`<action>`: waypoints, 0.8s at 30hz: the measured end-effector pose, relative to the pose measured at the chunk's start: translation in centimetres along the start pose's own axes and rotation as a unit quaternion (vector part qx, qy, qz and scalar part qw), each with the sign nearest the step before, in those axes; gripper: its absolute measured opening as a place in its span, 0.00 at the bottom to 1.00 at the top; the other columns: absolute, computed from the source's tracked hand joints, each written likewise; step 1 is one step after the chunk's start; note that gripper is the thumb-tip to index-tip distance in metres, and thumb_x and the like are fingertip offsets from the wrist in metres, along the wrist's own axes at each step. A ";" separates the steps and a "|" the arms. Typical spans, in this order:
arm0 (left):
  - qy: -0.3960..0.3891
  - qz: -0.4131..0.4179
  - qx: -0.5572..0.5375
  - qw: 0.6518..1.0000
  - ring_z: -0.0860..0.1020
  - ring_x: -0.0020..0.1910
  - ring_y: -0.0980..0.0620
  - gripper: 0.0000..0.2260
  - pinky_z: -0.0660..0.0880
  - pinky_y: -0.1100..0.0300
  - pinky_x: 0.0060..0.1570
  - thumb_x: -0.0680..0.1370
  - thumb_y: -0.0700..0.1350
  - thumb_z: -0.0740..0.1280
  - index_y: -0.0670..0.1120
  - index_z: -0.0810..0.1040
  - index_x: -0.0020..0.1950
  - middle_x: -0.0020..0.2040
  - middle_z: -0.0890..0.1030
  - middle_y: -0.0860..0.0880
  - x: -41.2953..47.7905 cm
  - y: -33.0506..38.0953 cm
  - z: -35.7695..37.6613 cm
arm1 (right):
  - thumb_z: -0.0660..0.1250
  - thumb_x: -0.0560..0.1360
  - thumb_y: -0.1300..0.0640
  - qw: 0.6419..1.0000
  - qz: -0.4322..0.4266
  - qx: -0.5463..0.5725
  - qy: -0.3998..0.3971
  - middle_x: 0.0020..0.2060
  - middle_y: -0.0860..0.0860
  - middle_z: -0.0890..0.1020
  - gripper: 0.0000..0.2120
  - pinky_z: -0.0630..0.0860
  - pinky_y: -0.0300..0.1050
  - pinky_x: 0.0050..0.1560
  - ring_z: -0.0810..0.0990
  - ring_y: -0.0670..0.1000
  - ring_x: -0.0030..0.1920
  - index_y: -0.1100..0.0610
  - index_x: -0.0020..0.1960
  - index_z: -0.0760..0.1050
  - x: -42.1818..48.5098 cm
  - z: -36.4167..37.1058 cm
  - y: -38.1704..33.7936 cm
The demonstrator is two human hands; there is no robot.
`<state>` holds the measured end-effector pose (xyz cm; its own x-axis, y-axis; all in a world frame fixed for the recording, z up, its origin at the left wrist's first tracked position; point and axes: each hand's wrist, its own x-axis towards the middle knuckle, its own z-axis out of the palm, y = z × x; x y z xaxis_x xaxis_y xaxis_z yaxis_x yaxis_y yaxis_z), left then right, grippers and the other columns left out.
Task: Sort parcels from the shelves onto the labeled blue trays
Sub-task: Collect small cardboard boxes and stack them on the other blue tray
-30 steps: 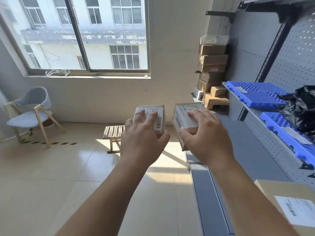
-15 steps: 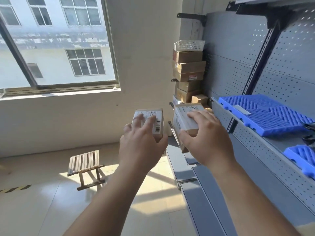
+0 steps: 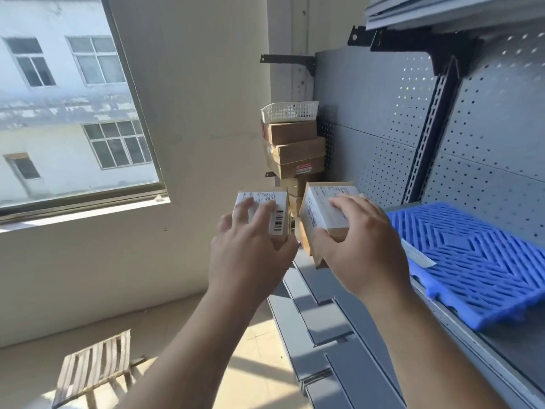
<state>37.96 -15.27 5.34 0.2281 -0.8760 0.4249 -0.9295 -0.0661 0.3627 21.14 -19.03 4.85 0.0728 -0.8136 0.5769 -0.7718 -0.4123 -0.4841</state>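
Note:
My left hand [image 3: 247, 255] grips a small cardboard parcel [image 3: 269, 202] with a white barcode label, held up at mid-frame. Beside it, my right hand [image 3: 359, 243] grips a second, slightly larger labelled parcel [image 3: 323, 202]. Both parcels are in the air, just left of the grey shelf unit. A blue ribbed tray [image 3: 477, 261] with a white label strip lies on the shelf to the right of my right hand, with nothing on the part I can see.
A stack of brown cardboard boxes [image 3: 295, 152] topped by a white plastic basket [image 3: 290, 112] stands at the far end of the shelf. Lower grey shelf edges [image 3: 324, 320] run below my hands. A wooden slatted stool [image 3: 94, 367] is on the floor at lower left.
The view has swung right and closer to the shelf; the blue tray now sits larger beside my right hand. Both hands keep the same grip on their parcels.

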 end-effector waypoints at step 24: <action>-0.127 0.341 -0.187 0.912 0.69 0.65 0.40 0.23 0.73 0.47 0.60 0.76 0.62 0.65 0.60 0.68 0.69 0.75 0.66 0.52 21.0 17.2 18.5 | 0.69 0.73 0.48 0.901 0.294 -0.250 0.197 0.66 0.46 0.78 0.23 0.71 0.49 0.63 0.71 0.51 0.68 0.52 0.67 0.76 10.1 -3.3 16.3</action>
<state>21.44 -43.60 5.17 -0.4854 -0.7382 0.4685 -0.6555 0.6618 0.3637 7.21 -32.64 4.94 -0.5957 -0.5815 0.5541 -0.7991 0.3594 -0.4820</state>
